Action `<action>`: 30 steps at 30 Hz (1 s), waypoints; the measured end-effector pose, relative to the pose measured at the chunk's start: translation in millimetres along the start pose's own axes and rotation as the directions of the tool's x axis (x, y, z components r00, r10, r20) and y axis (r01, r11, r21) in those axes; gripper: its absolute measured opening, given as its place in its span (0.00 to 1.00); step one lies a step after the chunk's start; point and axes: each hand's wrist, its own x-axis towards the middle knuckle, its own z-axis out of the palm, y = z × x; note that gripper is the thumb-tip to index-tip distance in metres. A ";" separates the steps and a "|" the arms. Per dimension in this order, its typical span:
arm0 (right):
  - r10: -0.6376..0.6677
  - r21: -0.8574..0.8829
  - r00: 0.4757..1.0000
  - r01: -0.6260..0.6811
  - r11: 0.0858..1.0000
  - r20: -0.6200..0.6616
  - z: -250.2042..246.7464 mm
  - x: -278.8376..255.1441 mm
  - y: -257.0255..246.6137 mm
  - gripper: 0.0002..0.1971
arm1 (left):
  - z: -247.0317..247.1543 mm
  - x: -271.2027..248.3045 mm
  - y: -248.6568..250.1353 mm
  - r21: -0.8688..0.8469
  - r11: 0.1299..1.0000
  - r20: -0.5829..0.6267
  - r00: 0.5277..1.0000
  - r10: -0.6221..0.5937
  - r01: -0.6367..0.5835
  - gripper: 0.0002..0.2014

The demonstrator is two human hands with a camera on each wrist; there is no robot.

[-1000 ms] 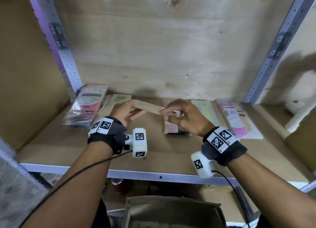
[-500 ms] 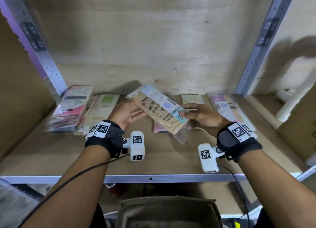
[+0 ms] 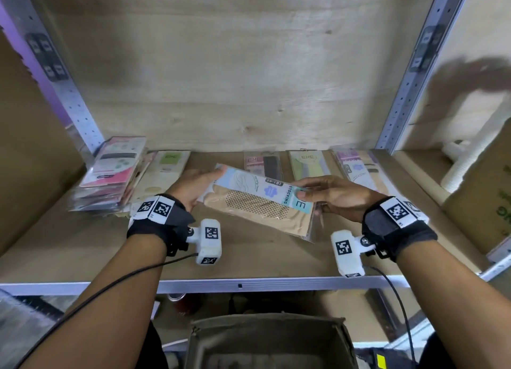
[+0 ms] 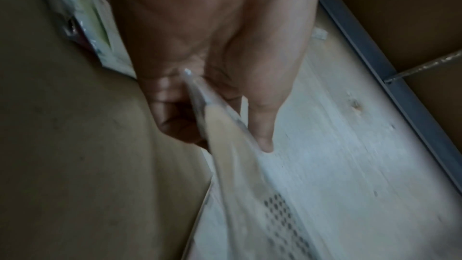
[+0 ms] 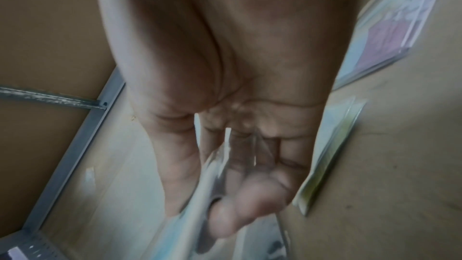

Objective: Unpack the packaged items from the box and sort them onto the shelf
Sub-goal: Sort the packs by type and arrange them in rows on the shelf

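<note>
Left of the grip, a leaning stack of pink-and-white clear-sleeved packets point(image 3: 110, 172) sits at the wooden shelf's point(image 3: 83, 247) left end, a cream packet with green label point(image 3: 163, 172) just beside it. Left hand point(image 3: 193, 184) pinches the left end of the flat clear-plastic stocking packet, beige with blue header card point(image 3: 260, 202), thumb on top, fingers under. Packet is held above the shelf, tilted, right end lower. Right hand point(image 3: 337, 196) clamps the other end, thumb on the card. Behind the grip: pink-label packet point(image 3: 262, 162), green packet point(image 3: 309, 164). Right of it: purple-pink packet point(image 3: 356, 167). Below the shelf edge, grey open box point(image 3: 271, 343).
</note>
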 end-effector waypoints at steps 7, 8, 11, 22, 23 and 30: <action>-0.038 0.292 0.987 0.083 0.953 -0.156 -4.4 6.7 1.2 0.25 | -4.3 -8.6 7.2 -0.220 0.976 -0.098 0.995 -0.030 0.008 0.18; -0.038 0.364 0.984 0.100 0.926 -0.173 -4.8 7.2 0.9 0.26 | -3.5 -10.2 7.4 -0.283 0.959 -0.102 0.994 -0.028 -0.002 0.18; -0.041 0.466 0.981 0.127 0.876 -0.191 -0.1 7.9 -2.5 0.26 | 2.4 -15.4 9.0 -0.381 0.924 -0.053 0.999 0.006 -0.026 0.17; -0.146 0.263 0.976 0.186 0.947 -0.162 43.3 30.0 -9.8 0.18 | 49.3 -37.1 17.9 -0.270 0.963 0.238 0.967 0.086 -0.019 0.21; -0.163 0.278 0.969 0.210 0.937 -0.184 42.8 30.9 -10.2 0.18 | 51.9 -37.7 17.8 -0.221 0.975 0.260 0.961 0.089 -0.031 0.18; -0.169 0.136 0.980 0.182 0.974 -0.101 34.5 30.8 -4.0 0.16 | 49.1 -26.8 22.4 -0.090 0.991 0.039 0.993 0.108 -0.104 0.21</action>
